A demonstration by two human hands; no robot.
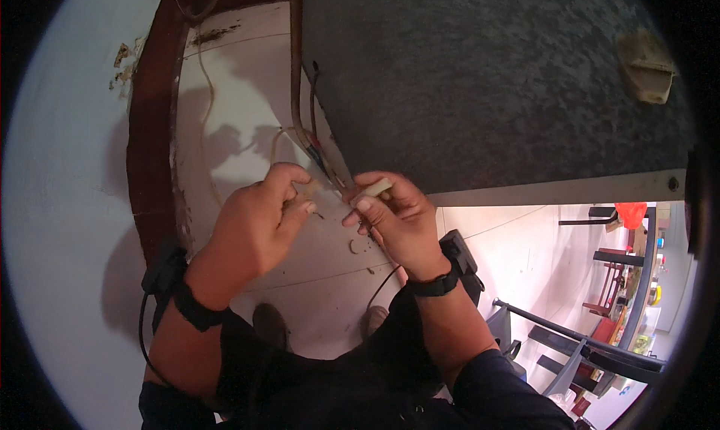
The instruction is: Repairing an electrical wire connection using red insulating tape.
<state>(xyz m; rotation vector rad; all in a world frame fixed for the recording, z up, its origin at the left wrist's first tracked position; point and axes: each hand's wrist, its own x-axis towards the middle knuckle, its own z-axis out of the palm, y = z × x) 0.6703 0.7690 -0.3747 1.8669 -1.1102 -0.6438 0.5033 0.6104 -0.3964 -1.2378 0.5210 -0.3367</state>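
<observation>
Two dark shoes (270, 326) stand on pale floor tiles (315, 299) at the near edge, below two wrists, each circled by one black strap (197, 307). Above them, a person's two bare hands work close together but apart. The left hand (259, 218) bends thumb and forefinger close to each other; whether the tips pinch anything cannot be told. The right hand (403, 221) is clamped on one short, pale cylinder (373, 189), held tilted between thumb and fingers, just right of the left fingertips.

Beside both hands, one thick brown pipe (295, 55) runs down from the far edge, with one thinner dark cable (314, 92) to its right. One cream cord (208, 103) trails along the floor at left.

A strip of tile gives open room between a red-brown baseboard (154, 130) at left and the edge of one large dark grey panel (480, 85) at right. More floor opens beyond the panel's pale near edge, toward a black metal frame (540, 314) and one red bag (631, 214). One beige bracket (648, 68) sits on the panel, far right.
</observation>
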